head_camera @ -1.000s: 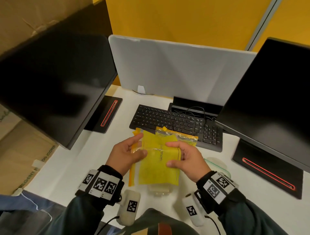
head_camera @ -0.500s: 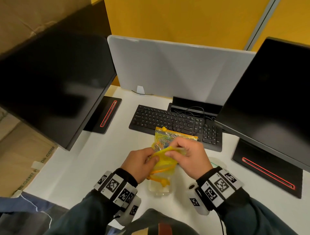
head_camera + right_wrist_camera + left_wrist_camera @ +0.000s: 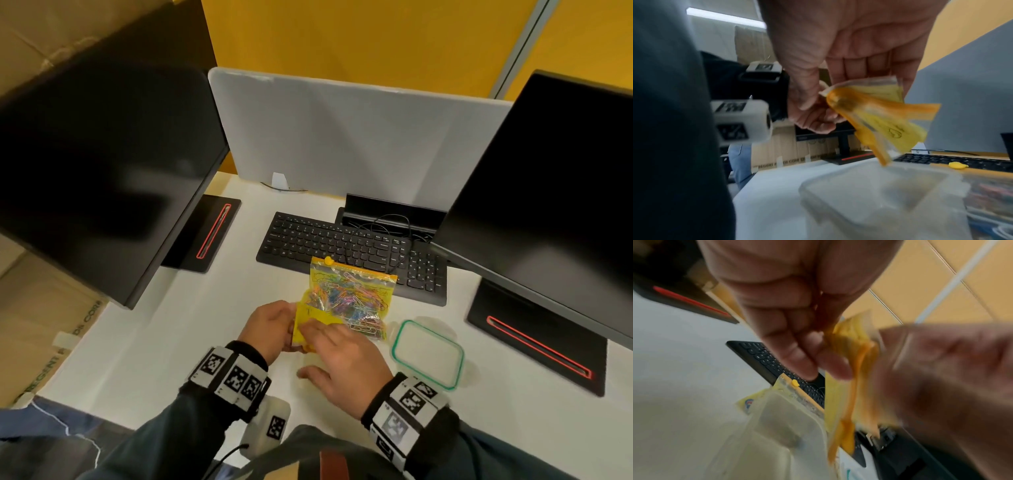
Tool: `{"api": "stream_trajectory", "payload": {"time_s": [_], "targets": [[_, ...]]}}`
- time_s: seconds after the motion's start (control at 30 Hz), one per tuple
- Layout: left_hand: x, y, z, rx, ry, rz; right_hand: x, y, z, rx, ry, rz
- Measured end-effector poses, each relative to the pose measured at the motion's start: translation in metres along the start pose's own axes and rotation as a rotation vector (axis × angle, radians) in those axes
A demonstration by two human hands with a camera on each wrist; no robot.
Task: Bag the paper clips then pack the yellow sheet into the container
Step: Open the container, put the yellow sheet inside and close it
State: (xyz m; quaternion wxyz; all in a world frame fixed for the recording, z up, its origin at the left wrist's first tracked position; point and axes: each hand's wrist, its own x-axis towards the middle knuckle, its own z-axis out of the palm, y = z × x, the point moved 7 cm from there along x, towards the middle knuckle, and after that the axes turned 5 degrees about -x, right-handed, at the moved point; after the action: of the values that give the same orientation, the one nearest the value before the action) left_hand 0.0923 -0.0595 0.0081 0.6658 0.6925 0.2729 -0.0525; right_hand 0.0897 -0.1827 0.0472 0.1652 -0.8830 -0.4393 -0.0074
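A zip bag of coloured paper clips (image 3: 352, 294) lies on the desk in front of the keyboard, its yellow slider (image 3: 957, 165) at one end. My left hand (image 3: 274, 325) pinches the folded yellow sheet (image 3: 308, 325) between thumb and fingers (image 3: 818, 356). The sheet (image 3: 879, 116) hangs just above the clear open container (image 3: 869, 194). My right hand (image 3: 325, 346) is spread over the container, its straight fingers touching the sheet and its thumb held apart. In the head view that hand hides the container. The left wrist view shows the right hand blurred.
The container's lid (image 3: 428, 353), clear with a green seal, lies to the right of my hands. A black keyboard (image 3: 349, 246) sits behind the bag. Two monitors on black bases (image 3: 202, 233) (image 3: 537, 342) flank the desk, and a grey divider (image 3: 342, 137) stands behind.
The sheet was spread flat between both hands, then folded up. Now it is a small fold in my left hand, lower and nearer me. The right hand has let go and spread out.
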Motion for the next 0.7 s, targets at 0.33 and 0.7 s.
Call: {"api": "stream_trajectory", "payload": {"time_s": [0.33,0.7], "targets": [[0.004,-0.005,0.014,0.006,-0.264,-0.003,-0.004,0.02,0.008,0.295,-0.065,0.222],[0.014,-0.014,0.017,0.176,-0.139,0.114,-0.012,0.088,0.039,0.796,-0.014,0.764]]}}
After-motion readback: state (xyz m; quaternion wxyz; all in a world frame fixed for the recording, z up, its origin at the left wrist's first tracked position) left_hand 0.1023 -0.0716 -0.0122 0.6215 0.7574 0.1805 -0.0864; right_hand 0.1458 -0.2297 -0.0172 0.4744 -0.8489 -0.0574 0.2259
